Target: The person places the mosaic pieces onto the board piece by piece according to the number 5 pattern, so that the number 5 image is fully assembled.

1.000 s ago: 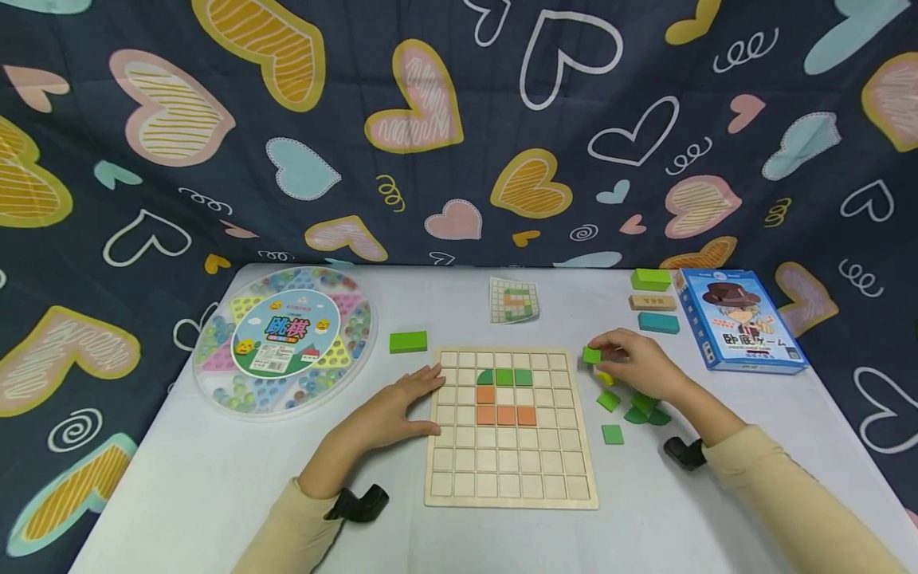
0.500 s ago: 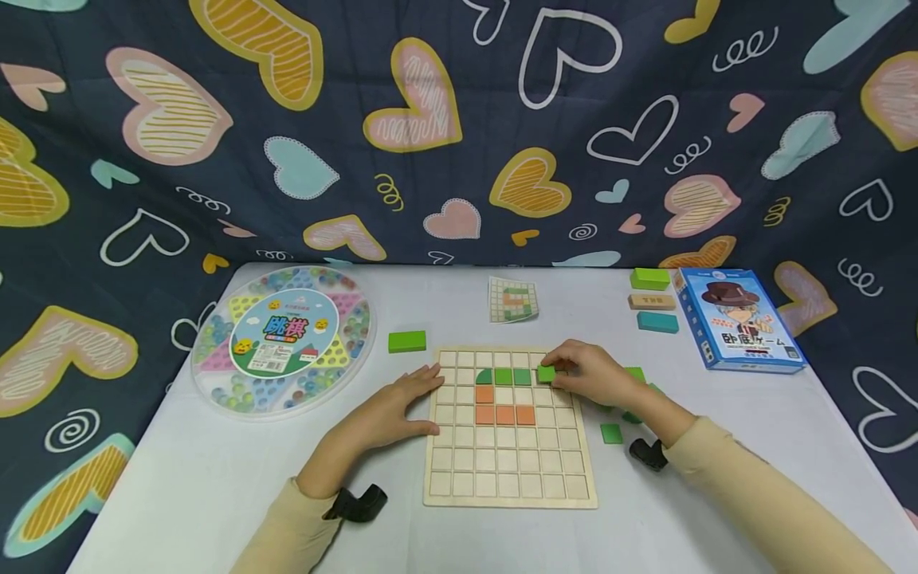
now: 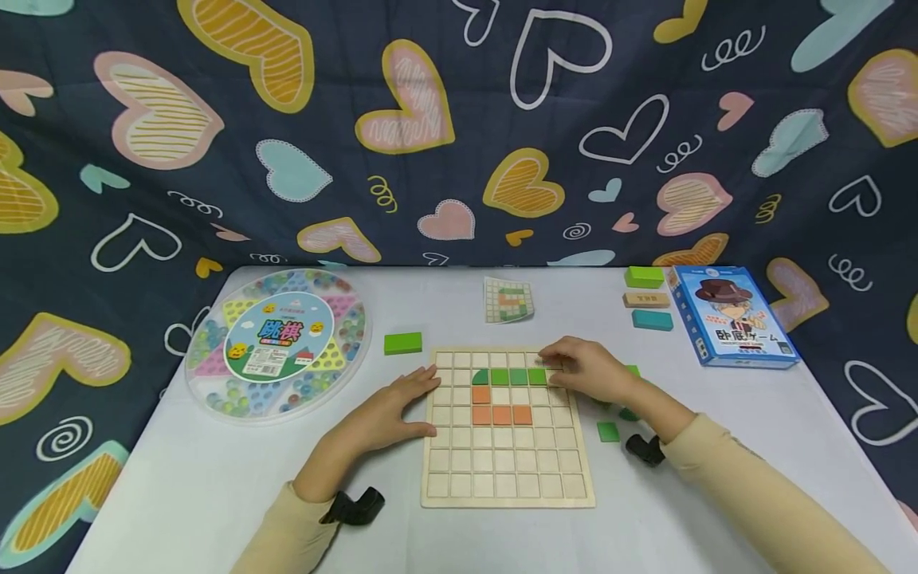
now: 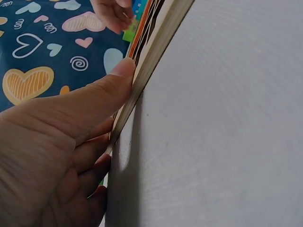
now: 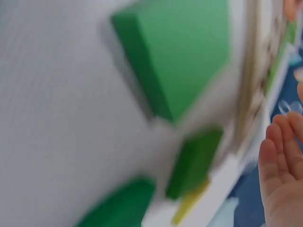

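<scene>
A pale wooden grid board (image 3: 507, 505) lies on the table. My left hand (image 3: 383, 410) rests at its left edge, thumb and fingers spread along it; the left wrist view shows the thumb (image 4: 102, 92) against the rim. In the board's upper rows sit a rounded green tile (image 3: 480, 376), several square green tiles and several orange tiles (image 3: 502, 415). My right hand (image 3: 591, 371) is over the board's upper right edge, fingertips beside the rightmost green tile (image 3: 536, 376), which lies in a cell. Loose green tiles, one (image 3: 608, 431) plainly visible, lie right of the board, partly hidden by that hand.
Behind the board lies a pattern card (image 3: 508, 300). A round marble game (image 3: 278, 344) is at the left, near a green block (image 3: 403, 344). At the back right are a green block (image 3: 644, 277), a wooden block (image 3: 646, 300), a teal block (image 3: 652, 320) and a blue box (image 3: 734, 316).
My right hand has carried a green tile leftward from the loose pile to the board, and the tile now lies in the green row. My left hand has stayed at the board's edge.
</scene>
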